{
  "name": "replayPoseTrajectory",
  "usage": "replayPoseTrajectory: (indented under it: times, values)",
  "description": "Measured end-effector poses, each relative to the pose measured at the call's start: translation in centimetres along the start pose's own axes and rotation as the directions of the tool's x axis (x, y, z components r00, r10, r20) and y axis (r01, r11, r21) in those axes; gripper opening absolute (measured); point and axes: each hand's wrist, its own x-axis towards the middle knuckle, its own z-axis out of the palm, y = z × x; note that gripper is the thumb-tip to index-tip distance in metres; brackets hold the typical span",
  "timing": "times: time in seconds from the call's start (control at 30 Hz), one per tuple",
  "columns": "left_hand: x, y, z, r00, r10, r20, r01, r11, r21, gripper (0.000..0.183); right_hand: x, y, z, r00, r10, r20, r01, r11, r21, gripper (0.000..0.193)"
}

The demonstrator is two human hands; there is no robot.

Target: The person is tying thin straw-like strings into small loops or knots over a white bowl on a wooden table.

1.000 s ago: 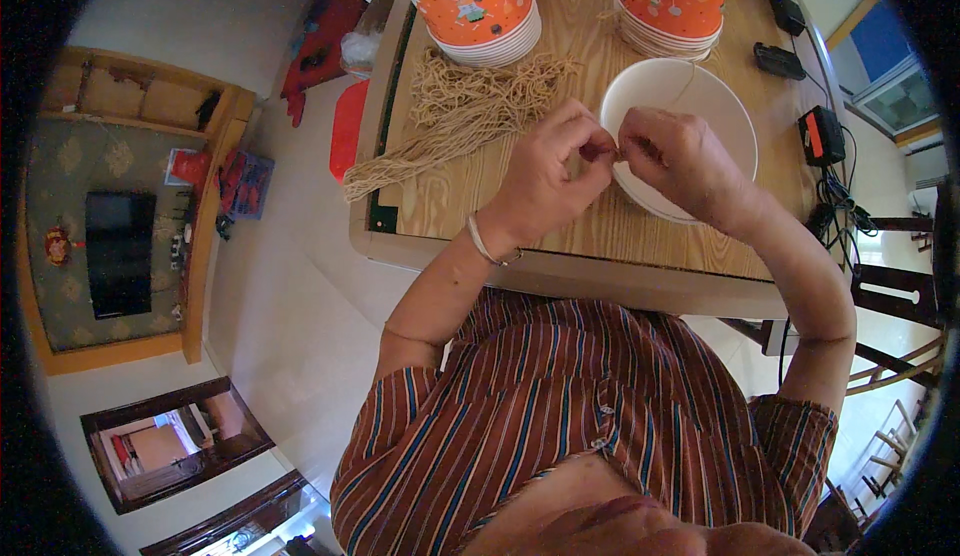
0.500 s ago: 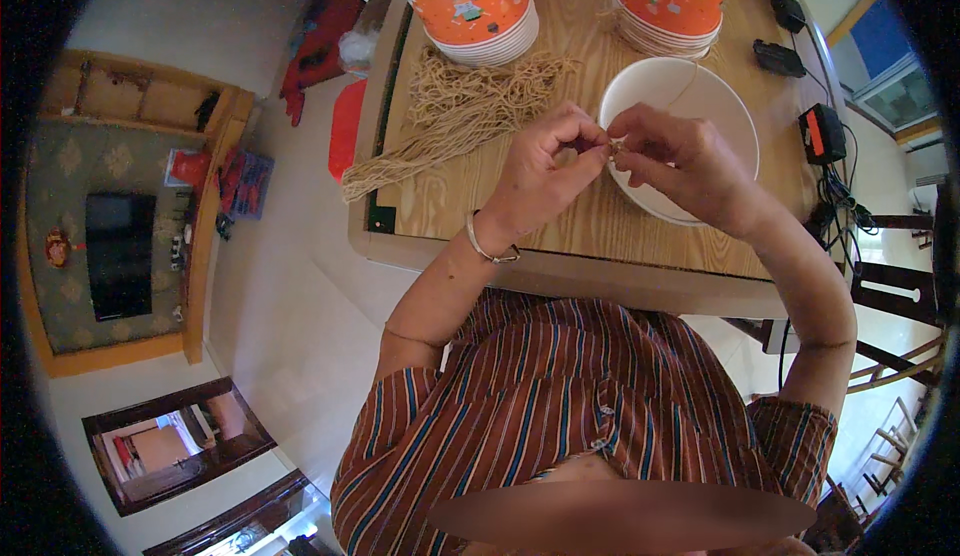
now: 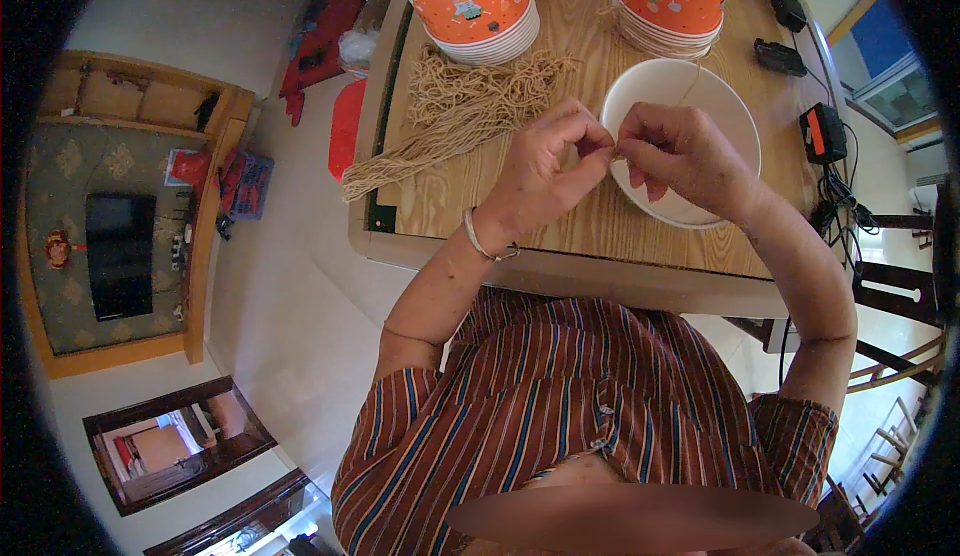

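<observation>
- my left hand [image 3: 555,161] and right hand [image 3: 690,151] meet fingertip to fingertip at the near-left rim of the white bowl [image 3: 735,114], the left just outside it, the right over its opening.
- both are pinched closed, seemingly on a bit of thin cord [image 3: 694,78] – what sits between the fingertips is too small to tell surely.
- that cord shows inside the bowl's far wall, beyond my right hand, which is nearer to it; its visible length runs roughly from the far rim toward me, then my right hand hides it.
- the loose tan bundle [image 3: 465,106] lies left of the bowl on the desk [image 3: 560,231], nearer my left hand – its long axis slants from far, close to the bowl, to near, away from it.
- beyond the bowl stands an orange tub stack [image 3: 672,1].
</observation>
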Motion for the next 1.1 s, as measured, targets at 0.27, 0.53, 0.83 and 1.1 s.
replayPoseTrajectory:
  times: [0.27, 0.53, 0.83, 1.1]
  values:
    - [-0.2, 0.3, 0.3, 1.0, -0.01, 0.011, 0.01, 1.0, 0.015, 0.007, 0.5, 0.9, -0.2, 0.997, 0.055, 0.057, -0.066, 0.974, 0.219, 0.017]
    - [-0.5, -0.2, 0.5, 0.996, -0.088, 0.0, 0.088, 0.99, -0.113, 0.008, 0.3, 0.2, -0.4, 0.989, 0.115, 0.089, -0.133, 0.962, 0.237, 0.016]
    - [-0.7, -0.3, -0.2, 0.967, -0.245, 0.075, 0.256, 0.921, -0.294, 0.006, -0.6, 0.1, 0.6, 0.98, 0.176, 0.096, -0.201, 0.859, 0.471, 0.018]
    - [0.0, -0.4, -0.7, 0.951, -0.264, 0.162, 0.302, 0.908, -0.291, 0.008, -0.4, 0.6, 0.2, 0.98, 0.15, 0.127, -0.181, 0.94, 0.291, 0.018]
